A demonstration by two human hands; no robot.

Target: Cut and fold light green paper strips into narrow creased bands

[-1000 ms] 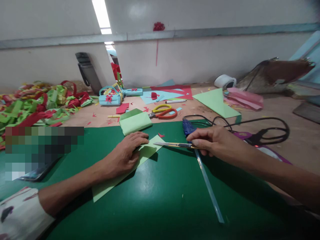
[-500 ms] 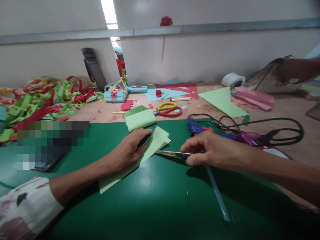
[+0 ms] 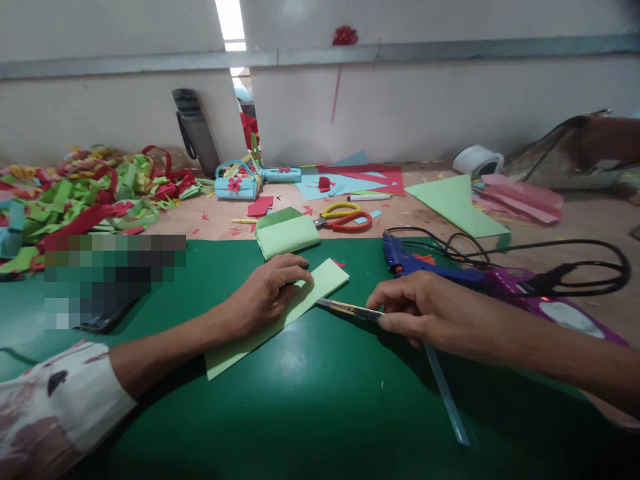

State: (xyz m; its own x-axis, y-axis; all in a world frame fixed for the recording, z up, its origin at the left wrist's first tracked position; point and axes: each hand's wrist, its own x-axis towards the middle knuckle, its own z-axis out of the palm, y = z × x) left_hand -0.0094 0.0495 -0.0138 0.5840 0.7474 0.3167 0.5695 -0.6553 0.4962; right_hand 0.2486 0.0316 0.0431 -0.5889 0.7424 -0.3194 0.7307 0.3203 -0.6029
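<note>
My left hand (image 3: 265, 293) lies palm down on a folded strip of light green paper (image 3: 280, 317) on the green cutting mat (image 3: 320, 400), fingers curled over its upper edge. My right hand (image 3: 430, 310) is closed on a slim utility knife (image 3: 347, 309), whose blade tip points left at the strip's right edge. A clear glue stick (image 3: 445, 393) lies on the mat under my right hand.
A folded green paper block (image 3: 287, 235), red and yellow scissors (image 3: 345, 219), a blue glue gun (image 3: 415, 263) with black cord, a green triangle sheet (image 3: 457, 203), a blue paper basket (image 3: 235, 185), a scrap heap (image 3: 85, 200), a phone (image 3: 105, 320) and a dark bottle (image 3: 195, 133).
The knife tip has moved left from the mat to the strip's right edge. The strip's lifted end now lies flat under my left hand. The camera view has shifted slightly.
</note>
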